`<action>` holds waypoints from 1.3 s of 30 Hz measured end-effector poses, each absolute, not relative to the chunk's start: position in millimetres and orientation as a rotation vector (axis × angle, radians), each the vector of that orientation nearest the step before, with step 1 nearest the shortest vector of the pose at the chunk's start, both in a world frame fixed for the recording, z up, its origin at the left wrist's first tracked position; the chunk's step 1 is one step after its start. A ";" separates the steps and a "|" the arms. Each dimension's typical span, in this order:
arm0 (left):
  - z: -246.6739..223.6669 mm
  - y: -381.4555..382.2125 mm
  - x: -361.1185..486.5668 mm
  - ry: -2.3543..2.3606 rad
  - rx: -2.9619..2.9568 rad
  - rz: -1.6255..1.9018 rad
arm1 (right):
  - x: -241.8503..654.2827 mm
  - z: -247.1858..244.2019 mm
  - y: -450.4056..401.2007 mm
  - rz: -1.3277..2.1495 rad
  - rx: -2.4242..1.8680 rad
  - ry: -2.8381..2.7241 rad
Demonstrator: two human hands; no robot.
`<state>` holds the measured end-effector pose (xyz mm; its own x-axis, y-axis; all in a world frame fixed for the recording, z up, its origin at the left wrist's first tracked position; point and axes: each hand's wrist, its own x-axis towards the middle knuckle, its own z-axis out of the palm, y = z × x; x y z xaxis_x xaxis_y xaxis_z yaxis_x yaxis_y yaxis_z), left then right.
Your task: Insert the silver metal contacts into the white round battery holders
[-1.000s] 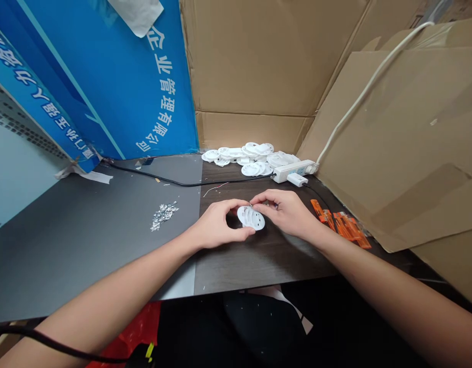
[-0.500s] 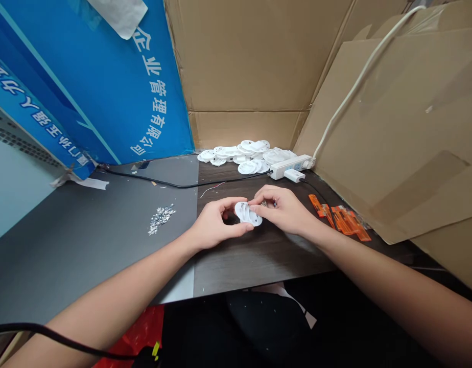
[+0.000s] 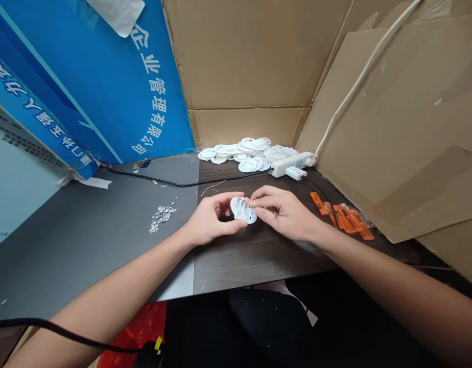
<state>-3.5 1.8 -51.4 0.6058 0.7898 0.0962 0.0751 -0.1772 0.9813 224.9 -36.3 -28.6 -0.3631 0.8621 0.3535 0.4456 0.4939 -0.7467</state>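
Between the thumb and fingers of my left hand (image 3: 210,219) is a round white plastic disc (image 3: 240,210), tilted, its ribbed and recessed face turned up. My right hand (image 3: 285,212) meets the disc at its right side, thumb and fingertips pinched together over the face. What those fingertips hold, if anything, is too small to make out. On the grey part of the table, left of my hands, lies a loose heap of small shiny metal pieces (image 3: 161,216). A pile of similar white discs (image 3: 249,153) rests at the back of the table.
A white power strip (image 3: 291,163) with a plugged-in white adapter (image 3: 296,173) stands behind my right hand. Several orange strips (image 3: 345,217) lie to the right. A black cable (image 3: 174,184) crosses the back. Cardboard walls (image 3: 247,56) and a blue printed panel (image 3: 105,87) enclose the table.
The disc and my left hand have shifted slightly left. My right fingertips have moved a little over the disc's face, and the small metal bits seen beside them earlier are now hidden.
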 end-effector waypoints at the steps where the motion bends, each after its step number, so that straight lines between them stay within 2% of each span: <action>1: -50.9 1.8 -2.7 0.688 1.645 0.739 | 225.4 -29.4 -34.2 0.845 -1.109 -1.863; 4: -51.0 1.3 0.1 0.562 1.620 0.735 | 227.4 -29.9 -28.6 1.171 -1.196 -1.508; 6: -52.0 0.9 1.2 0.520 1.584 0.738 | 228.4 -28.4 -27.1 1.260 -1.229 -1.419; 23: -45.8 0.4 -1.7 0.420 1.324 0.625 | 229.2 -25.1 -29.3 1.505 -1.151 -1.358; 33: -44.4 2.9 -5.3 0.439 1.259 0.592 | 228.1 -26.8 -33.8 1.273 -1.312 -1.602; 39: -56.9 13.3 -5.5 0.597 1.042 0.591 | 247.5 -25.5 -41.4 0.730 -1.377 -2.098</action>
<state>-5.5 13.3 -56.9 0.6970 0.6967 -0.1696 -0.1625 0.3838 0.9090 247.5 -41.4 -25.5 -0.3466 0.9290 0.1296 0.6479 0.3370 -0.6832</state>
